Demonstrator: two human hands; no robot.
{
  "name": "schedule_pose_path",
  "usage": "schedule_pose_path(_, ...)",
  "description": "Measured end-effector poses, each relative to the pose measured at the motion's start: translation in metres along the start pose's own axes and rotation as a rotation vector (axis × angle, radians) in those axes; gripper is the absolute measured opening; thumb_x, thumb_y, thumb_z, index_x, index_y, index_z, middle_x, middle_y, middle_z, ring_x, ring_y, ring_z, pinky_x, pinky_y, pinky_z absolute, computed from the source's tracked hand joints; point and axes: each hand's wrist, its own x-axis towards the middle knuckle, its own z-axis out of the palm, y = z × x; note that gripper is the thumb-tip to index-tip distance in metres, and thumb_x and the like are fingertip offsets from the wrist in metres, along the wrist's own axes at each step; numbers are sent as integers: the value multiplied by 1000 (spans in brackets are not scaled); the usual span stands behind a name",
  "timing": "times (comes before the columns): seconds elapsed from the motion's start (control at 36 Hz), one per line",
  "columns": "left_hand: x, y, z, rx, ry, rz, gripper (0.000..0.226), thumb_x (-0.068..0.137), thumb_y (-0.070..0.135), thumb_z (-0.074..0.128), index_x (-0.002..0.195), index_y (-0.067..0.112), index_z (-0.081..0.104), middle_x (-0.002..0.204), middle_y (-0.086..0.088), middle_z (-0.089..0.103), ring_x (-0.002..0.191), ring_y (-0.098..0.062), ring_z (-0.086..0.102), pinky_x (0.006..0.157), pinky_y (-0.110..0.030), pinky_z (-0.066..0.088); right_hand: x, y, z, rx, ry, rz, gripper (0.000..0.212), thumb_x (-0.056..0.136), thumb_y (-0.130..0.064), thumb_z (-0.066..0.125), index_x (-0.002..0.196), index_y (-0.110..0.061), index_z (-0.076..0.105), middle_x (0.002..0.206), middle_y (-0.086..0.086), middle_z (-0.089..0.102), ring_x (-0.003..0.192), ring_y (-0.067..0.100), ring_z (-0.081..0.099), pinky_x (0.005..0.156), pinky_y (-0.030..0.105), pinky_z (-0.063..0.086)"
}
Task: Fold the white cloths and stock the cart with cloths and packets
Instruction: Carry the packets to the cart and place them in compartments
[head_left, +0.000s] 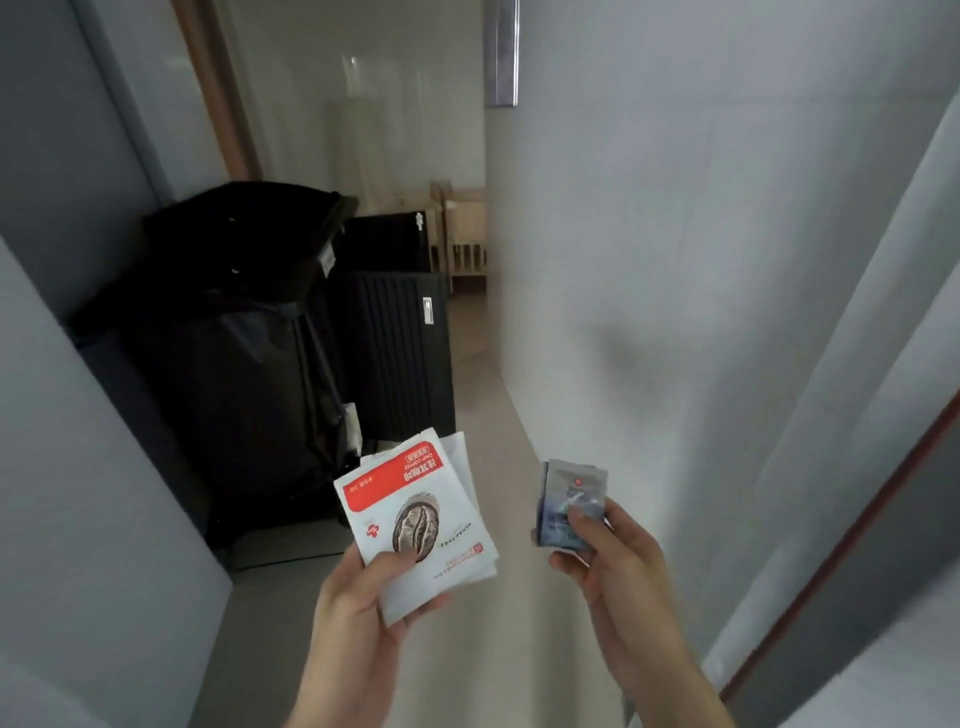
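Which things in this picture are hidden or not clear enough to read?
- Head view: count of coffee packets; the front one covers the others.
- Head view: print on the grey packets, blurred, partly under the right hand thumb.
- Head view: black bag contents, too dark.

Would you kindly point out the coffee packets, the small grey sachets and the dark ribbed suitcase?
coffee packets (415, 512), head view, on the printed coffee bean.
small grey sachets (571, 493), head view, upper front face.
dark ribbed suitcase (400, 353), head view, ribbed front.

Probably a hotel corridor: suitcases (395, 343) against grey walls (675, 260).
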Motion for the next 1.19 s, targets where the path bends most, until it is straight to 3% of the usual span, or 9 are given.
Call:
schedule_pose_path(0.17,67,1,46,57,54,57,30,90,7,59,119,6,67,118,-14,72,92,-27,73,61,-30,58,85,-24,4,4,-91,15,20,95,-4,56,108,-11,71,98,9,75,83,18,70,62,22,54)
schedule_pose_path(0.28,120,-3,66,79,66,84,26,93,5,58,117,4,66,116,-17,71,77,-23,70,63,-29,58,141,-28,14,6,-104,17,21,95,-2,56,111,-8,69,101,13,74,82,20,70,62,23,54)
schedule_pose_path(0.58,326,-32,63,19,74,16,25,81,15,67,104,16,77,115,-10,74,98,-27,74,62,-28,59,314,-8,37,-43,37,13,24,96,-3,54,111,-12,70,104,14,74,87,25,70,61,24,54)
schedule_pose_path(0.78,462,-14,56,-9,23,-45,27,75,15,71,101,17,78,110,-10,75,90,-25,75,58,-30,59,436,-13,80,-54,128,-3,21,96,-5,55,109,-12,70,102,13,75,89,28,70,64,27,55)
schedule_pose_path(1.06,604,-3,55,-56,71,-45,27,76,13,68,101,15,76,111,-12,74,91,-27,75,56,-30,58,586,9,142,-59,86,72,19,95,-6,56,109,-10,69,99,14,75,81,25,71,61,28,56)
schedule_pose_path(1.19,678,-9,68,-54,96,-45,37,76,13,68,113,9,71,116,-15,72,97,-35,73,55,-30,57,672,15,155,-55,53,105,18,96,-9,56,109,-10,68,99,11,75,83,25,72,64,29,57)
